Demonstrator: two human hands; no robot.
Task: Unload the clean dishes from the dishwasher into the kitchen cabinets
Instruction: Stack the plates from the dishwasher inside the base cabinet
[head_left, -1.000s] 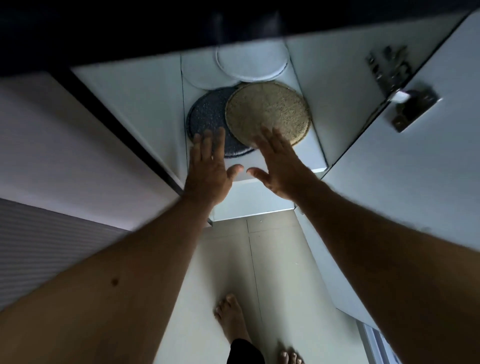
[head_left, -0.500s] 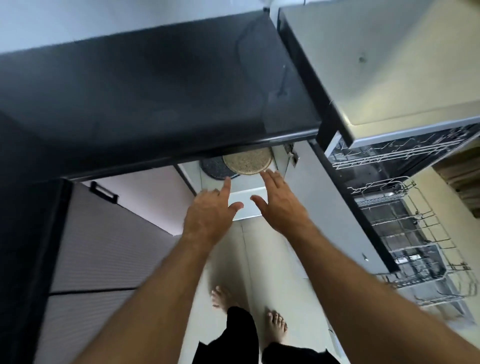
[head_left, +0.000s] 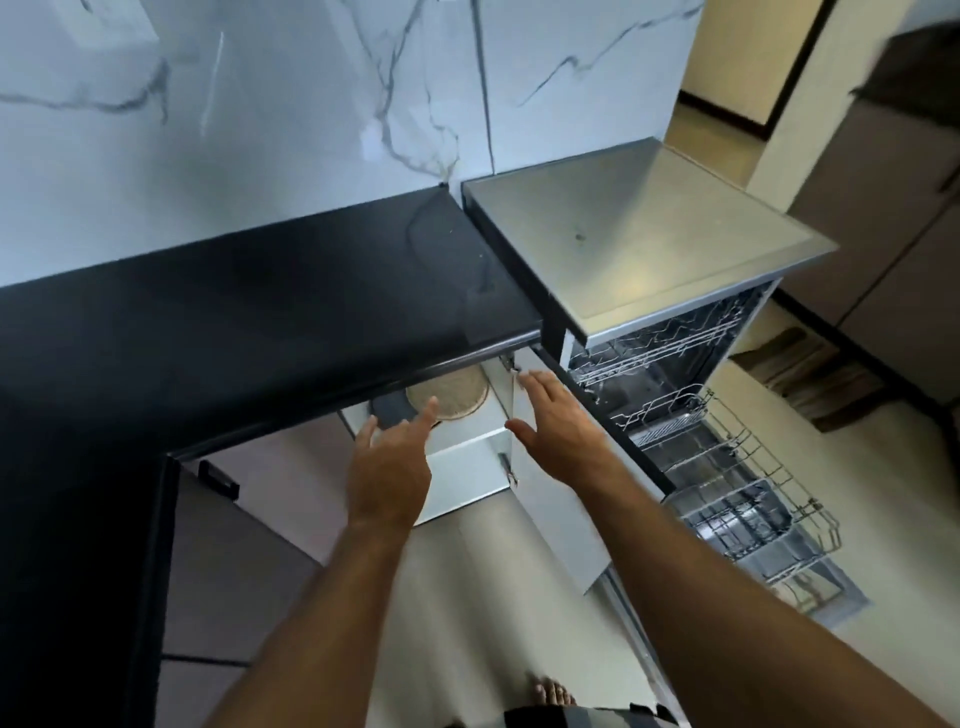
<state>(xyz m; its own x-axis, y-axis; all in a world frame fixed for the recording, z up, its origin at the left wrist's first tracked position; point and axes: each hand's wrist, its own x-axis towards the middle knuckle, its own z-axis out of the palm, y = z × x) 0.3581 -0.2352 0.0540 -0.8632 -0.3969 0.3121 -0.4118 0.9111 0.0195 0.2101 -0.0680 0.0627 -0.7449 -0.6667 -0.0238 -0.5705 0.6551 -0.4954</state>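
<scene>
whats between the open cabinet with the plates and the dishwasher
In the head view, the open cabinet door stands between the cabinet shelf and the dishwasher; the right hand hovers in front of that door.

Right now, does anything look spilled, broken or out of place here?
Nothing stands out. The tan plate lies flat on the cabinet shelf, overlapping a dark plate. Both hands, left and right, are open and hold nothing. The dishwasher's lower rack is pulled out.

A glossy black countertop (head_left: 234, 322) runs beneath a veined marble wall (head_left: 291, 104), pale floor tiles (head_left: 493, 597) below.
</scene>
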